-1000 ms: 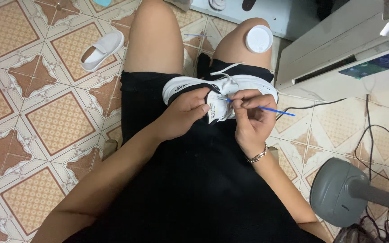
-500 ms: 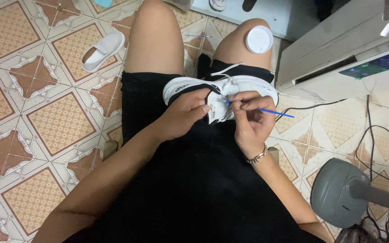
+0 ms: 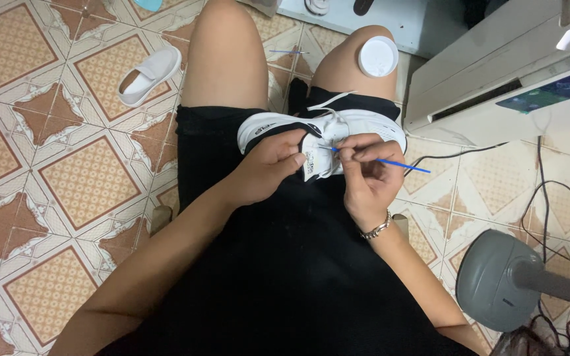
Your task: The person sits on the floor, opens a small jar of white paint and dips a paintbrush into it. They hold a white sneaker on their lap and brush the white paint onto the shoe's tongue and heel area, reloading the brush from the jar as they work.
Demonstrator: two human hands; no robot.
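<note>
over a patterned tile floor (image 3: 67,178), a light, soft white sneaker (image 3: 321,135) lies on the lap, its tongue pinched in the left hand (image 3: 268,168) while the right hand (image 3: 367,178) grips a thin, bendable blue stick (image 3: 390,163) near its tip.

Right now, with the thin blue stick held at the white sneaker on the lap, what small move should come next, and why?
Probably a short stroke of the thin blue stick along the white sneaker's tongue. Its tip already sits there, pinched by the right hand, while the left hand folds the tongue open and steadies the shoe.
</note>
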